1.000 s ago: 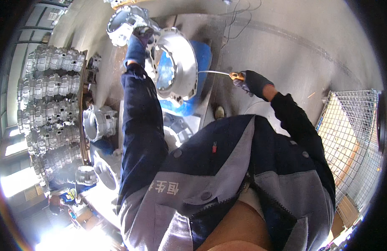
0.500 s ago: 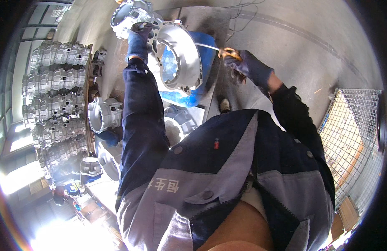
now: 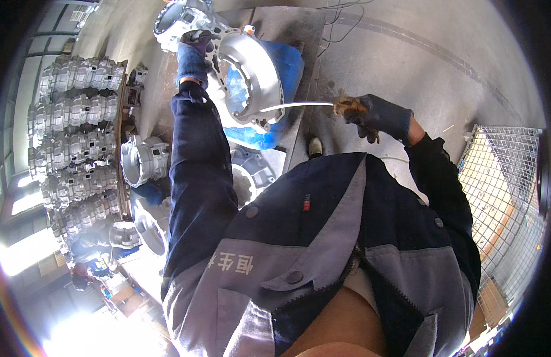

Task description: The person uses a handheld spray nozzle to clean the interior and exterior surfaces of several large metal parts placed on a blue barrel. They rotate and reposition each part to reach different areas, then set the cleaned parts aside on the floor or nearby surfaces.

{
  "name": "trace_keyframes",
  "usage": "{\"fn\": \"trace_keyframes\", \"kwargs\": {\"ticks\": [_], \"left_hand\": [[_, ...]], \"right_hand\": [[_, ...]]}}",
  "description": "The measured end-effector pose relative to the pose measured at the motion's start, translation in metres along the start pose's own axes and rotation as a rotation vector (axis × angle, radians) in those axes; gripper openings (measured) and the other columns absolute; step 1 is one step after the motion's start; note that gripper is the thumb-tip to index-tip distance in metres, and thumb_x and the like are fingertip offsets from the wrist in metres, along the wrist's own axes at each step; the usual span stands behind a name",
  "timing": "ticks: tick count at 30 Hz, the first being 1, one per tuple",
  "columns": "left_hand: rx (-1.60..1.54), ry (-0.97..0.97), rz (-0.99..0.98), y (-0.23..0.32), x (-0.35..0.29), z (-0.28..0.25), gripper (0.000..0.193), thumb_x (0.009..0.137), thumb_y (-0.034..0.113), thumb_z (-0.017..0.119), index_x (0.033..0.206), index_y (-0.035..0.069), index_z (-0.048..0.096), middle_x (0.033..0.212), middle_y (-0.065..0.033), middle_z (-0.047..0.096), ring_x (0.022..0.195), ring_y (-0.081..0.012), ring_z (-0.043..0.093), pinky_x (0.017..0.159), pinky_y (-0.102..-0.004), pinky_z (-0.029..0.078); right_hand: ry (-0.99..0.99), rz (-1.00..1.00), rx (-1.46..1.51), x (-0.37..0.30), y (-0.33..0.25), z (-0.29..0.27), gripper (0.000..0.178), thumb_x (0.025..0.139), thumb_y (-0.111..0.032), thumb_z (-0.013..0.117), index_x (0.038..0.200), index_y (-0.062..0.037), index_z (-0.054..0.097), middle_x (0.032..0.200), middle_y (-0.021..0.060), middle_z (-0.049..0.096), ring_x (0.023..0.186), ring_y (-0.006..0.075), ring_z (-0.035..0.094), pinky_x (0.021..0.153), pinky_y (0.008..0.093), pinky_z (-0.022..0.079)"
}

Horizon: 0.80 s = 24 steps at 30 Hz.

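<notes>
A silver cast-metal housing (image 3: 268,70) with a wide ring opening rests on a blue support (image 3: 292,62). My left hand (image 3: 193,55), in a dark blue glove, is closed over the housing's far left part, where the ring joins a narrower section. Gloved too, my right hand (image 3: 387,116) is off to the right of the housing, closed round the worn orange handle of a long thin metal hand tool (image 3: 308,105). The tool's rod points left, and its end lies over the ring's near right rim; whether it touches there I cannot tell.
Stacked rows of similar housings (image 3: 79,110) stand at the left. Single housings (image 3: 143,160) sit nearer, and another housing (image 3: 251,178) lies beside my left sleeve. A wire-mesh cage (image 3: 501,172) is at the right. Cables (image 3: 347,18) lie on the far floor.
My right hand has moved right and nearer to me, bringing the tool's rod from the ring's right side down to its near right rim. My left hand keeps its hold on the housing.
</notes>
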<state>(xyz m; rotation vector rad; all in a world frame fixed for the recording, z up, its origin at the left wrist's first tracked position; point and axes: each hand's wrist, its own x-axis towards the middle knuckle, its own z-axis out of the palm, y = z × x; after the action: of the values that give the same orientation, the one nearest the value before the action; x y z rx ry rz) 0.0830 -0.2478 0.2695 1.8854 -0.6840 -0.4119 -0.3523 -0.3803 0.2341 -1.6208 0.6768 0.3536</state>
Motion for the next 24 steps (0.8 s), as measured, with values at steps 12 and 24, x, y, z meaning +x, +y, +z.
{"fn": "trace_keyframes", "kwargs": {"ticks": [12, 24], "left_hand": [[-0.009, 0.021, 0.035, -0.012, 0.007, -0.004, 0.019, 0.088, 0.029, 0.069, 0.098, 0.015, 0.062, 0.077, 0.0015, 0.059, 0.063, -0.0137, 0.055, 0.048, -0.0295, 0.041], [-0.125, 0.047, -0.085, -0.02, 0.019, -0.009, 0.017, 0.088, 0.021, 0.067, 0.102, 0.013, 0.062, 0.083, -0.0018, 0.063, 0.067, -0.0173, 0.06, 0.051, -0.0336, 0.047]], "right_hand": [[0.224, -0.059, 0.218, 0.096, -0.037, 0.002, 0.033, 0.097, -0.039, 0.061, 0.115, -0.0108, 0.06, 0.064, 0.0019, 0.058, 0.046, 0.0104, 0.053, 0.04, 0.026, 0.042], [0.031, -0.163, 0.131, -0.023, 0.039, 0.024, 0.051, 0.089, -0.021, 0.071, 0.128, 0.0047, 0.05, 0.1, 0.0173, 0.065, 0.087, 0.0251, 0.067, 0.077, 0.0322, 0.055]]}}
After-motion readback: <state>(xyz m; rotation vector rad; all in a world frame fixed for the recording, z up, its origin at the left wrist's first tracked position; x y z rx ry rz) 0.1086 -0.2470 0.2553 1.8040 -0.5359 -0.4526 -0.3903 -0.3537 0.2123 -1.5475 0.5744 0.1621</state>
